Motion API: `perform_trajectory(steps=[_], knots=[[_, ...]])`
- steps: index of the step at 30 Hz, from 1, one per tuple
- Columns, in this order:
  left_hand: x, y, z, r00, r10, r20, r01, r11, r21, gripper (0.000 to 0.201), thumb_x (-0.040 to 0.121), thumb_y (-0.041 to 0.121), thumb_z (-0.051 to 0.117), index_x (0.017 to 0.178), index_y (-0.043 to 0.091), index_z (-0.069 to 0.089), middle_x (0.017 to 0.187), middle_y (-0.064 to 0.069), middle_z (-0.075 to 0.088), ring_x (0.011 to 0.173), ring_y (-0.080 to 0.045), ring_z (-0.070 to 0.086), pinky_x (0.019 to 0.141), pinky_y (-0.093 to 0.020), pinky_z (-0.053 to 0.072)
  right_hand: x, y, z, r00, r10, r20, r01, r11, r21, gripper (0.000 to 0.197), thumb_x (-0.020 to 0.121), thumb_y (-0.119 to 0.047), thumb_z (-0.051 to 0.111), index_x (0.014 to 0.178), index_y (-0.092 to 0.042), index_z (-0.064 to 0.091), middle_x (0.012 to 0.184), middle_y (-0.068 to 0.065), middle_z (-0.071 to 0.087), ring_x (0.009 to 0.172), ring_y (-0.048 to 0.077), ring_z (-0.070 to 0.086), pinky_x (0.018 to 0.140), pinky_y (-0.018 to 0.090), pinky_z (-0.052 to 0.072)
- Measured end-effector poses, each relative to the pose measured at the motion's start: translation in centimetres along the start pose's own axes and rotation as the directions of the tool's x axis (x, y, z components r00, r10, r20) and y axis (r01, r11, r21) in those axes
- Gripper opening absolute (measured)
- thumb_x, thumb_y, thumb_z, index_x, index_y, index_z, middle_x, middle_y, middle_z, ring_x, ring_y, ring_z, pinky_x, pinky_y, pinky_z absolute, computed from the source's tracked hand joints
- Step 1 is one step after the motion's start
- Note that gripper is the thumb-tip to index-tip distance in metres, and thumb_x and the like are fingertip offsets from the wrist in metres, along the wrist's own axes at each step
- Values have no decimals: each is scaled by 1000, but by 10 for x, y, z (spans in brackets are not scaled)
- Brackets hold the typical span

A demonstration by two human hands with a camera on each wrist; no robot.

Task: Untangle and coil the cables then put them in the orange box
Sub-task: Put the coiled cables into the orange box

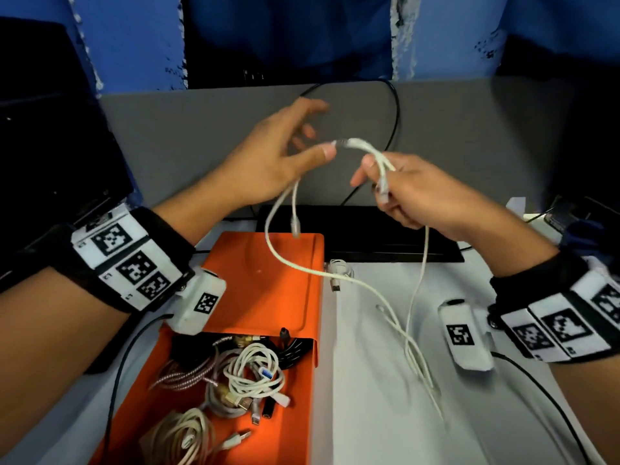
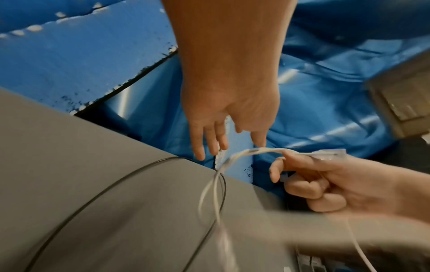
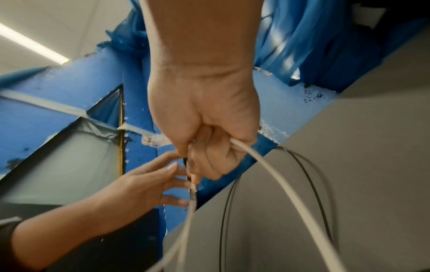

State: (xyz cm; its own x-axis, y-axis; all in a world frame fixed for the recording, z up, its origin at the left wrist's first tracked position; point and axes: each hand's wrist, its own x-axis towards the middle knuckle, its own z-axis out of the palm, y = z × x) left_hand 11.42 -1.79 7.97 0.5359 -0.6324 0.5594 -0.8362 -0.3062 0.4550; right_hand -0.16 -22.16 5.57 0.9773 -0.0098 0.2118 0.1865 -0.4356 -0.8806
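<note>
Head view, mid-frame: right hand [image 1: 412, 193] clamped on white cable [image 1: 360, 146], folded over the fingers to start a coil; left hand [image 1: 268, 162] fingers spread apart, reaching for the loop. Slack trailing lower right across tabletop [image 1: 369, 414]. Orange box [image 1: 268, 280] lower left, holding coiled cables.

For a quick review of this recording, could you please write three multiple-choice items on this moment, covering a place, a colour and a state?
1. Where is the orange box?
A. below the left hand
B. right of the right hand
C. on the grey panel

2. What colour is the cable held up?
A. black
B. white
C. red

3. How is the left hand?
A. a fist
B. flat on the table
C. fingers spread, open

Key:
1 A: the box lies under the left hand.
2 B: the right hand grips the white cable.
3 C: the left wrist view shows straight fingers.
</note>
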Motion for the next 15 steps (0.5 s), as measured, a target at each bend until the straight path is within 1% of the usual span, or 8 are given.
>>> perform_trajectory(steps=[1,2,4,6,8,11,13,15], knots=[[-1,-2,1,997,47,54,-49,998,42,47,97,39,63,139,19,55,112,-2,64,98,-13,64,92,-25,52,0,0,4,1000,1,23,0,999,-33,33,111,-34,39,108,-9,62,48,-14,47,42,4,33,37,19,22],[-2,0,3,992,65,109,-69,997,34,41,99,32,62,137,18,59,116,-2,66,104,-12,64,94,-21,49,0,0,6,999,-10,42,13,997,-79,31,110,-31,42,107,-8,62,48,-16,48,41,1,35,38,17,25],[-3,5,5,977,69,201,-61,997,-48,27,101,27,61,122,12,71,110,-4,70,102,-15,66,95,-27,50,1,1,6,997,-52,64,63,980,-187,23,108,-25,48,107,-9,65,50,-19,48,43,0,40,43,14,30],[-3,4,6,976,51,214,-34,996,-80,22,98,27,66,108,10,76,100,-3,69,93,-14,66,90,-31,50,2,0,6,994,-88,64,102,962,-253,16,105,-13,51,101,-12,67,55,-22,54,51,-3,47,53,11,35],[-4,5,3,971,4,240,13,998,-68,24,93,36,71,97,14,75,93,-8,68,84,-20,63,85,-42,50,2,-1,6,994,-90,54,103,938,-330,17,101,-8,53,95,-14,67,61,-17,60,58,-1,51,62,18,39],[-7,9,0,933,-73,353,108,991,-81,30,92,36,70,96,6,69,89,-15,71,77,-23,66,79,-46,54,2,-4,-1,998,-48,47,60,948,-312,16,94,4,50,91,-7,63,56,-11,58,51,-3,49,53,10,35],[-6,10,-1,915,-148,375,184,981,-60,24,96,27,67,99,3,67,90,-10,74,74,-19,69,76,-41,56,0,-7,-6,997,-72,18,74,956,-282,13,95,-1,51,92,-8,62,57,-12,54,50,-2,46,51,14,34],[-2,6,0,916,-300,267,330,941,-75,21,102,18,60,107,-2,64,96,-14,74,70,-20,72,75,-41,60,-5,-5,-2,984,-176,-26,146,879,-454,11,99,-20,57,89,-15,60,63,-10,56,56,5,47,55,27,36]])
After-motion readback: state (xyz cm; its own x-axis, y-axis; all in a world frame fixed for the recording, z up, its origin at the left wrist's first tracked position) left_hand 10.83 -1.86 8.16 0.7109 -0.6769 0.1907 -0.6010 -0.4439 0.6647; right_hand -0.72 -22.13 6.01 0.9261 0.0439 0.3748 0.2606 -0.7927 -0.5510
